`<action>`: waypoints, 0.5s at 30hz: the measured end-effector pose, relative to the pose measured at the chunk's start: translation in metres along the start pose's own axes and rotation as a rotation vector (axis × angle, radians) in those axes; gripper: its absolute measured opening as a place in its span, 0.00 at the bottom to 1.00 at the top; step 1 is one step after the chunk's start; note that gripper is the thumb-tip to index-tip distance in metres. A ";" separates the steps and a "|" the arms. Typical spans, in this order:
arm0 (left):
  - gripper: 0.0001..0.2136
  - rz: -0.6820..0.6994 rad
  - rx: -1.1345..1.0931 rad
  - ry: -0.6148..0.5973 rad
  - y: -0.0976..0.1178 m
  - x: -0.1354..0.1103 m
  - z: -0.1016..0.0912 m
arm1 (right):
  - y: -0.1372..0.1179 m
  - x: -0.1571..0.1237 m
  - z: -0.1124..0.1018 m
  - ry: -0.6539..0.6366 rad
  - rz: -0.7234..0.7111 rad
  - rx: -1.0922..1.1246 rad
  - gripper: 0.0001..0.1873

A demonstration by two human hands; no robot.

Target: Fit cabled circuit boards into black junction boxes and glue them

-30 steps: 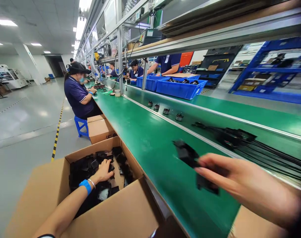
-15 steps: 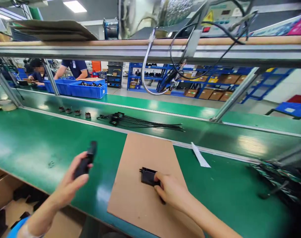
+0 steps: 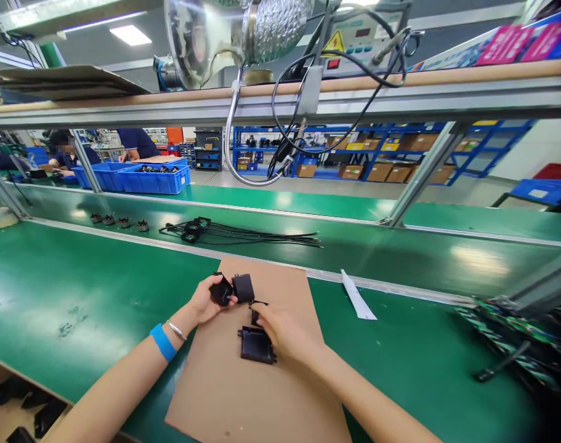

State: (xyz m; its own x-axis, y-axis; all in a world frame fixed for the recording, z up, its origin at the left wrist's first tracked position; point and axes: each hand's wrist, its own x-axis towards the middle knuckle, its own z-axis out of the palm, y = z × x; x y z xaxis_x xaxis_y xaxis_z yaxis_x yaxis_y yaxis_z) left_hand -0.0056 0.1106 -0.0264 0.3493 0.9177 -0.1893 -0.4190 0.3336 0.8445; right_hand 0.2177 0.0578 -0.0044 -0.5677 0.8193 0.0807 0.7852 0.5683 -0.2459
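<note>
My left hand [image 3: 206, 301] is closed around a black plastic housing [image 3: 221, 290], above the top of a brown cardboard sheet [image 3: 225, 381]. Against that housing sits a second black boxy part [image 3: 243, 287]; whether the two are joined, I cannot tell. My right hand [image 3: 282, 329] has its fingers closed on a small black plastic part [image 3: 255, 315], mostly covered by the fingertips. Just below, a shallow black plastic tray-shaped part [image 3: 257, 344] with small pegs lies on the cardboard, close to the right fingers.
A white paper strip [image 3: 358, 295] lies right of the cardboard. Black cables [image 3: 262, 234] and several small round parts [image 3: 123, 222] rest behind the metal rail. Circuit boards [image 3: 506, 344] are piled at right. A flexible metal hose [image 3: 229, 135] hangs from the shelf. Co-workers are beyond blue bins [image 3: 155, 179].
My left hand has come from the left over the cardboard with its black part. My right hand has left the flat black part and now grips a smaller one. The view has shifted.
</note>
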 end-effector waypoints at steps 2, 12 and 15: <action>0.16 -0.059 0.026 -0.007 0.006 -0.003 -0.009 | -0.006 -0.001 0.003 0.001 -0.052 0.038 0.13; 0.15 -0.021 0.105 -0.016 0.019 -0.009 0.006 | -0.011 0.016 -0.016 0.131 -0.103 0.172 0.15; 0.12 0.067 0.111 0.098 0.014 0.002 0.011 | -0.007 0.052 -0.030 0.202 -0.051 0.172 0.16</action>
State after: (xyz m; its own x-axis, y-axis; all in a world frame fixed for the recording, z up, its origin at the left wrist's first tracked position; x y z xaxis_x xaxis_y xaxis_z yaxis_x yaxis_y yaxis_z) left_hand -0.0012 0.1143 -0.0094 0.2376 0.9557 -0.1738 -0.3419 0.2497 0.9060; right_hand 0.1906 0.0987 0.0307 -0.5309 0.7985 0.2837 0.6938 0.6018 -0.3956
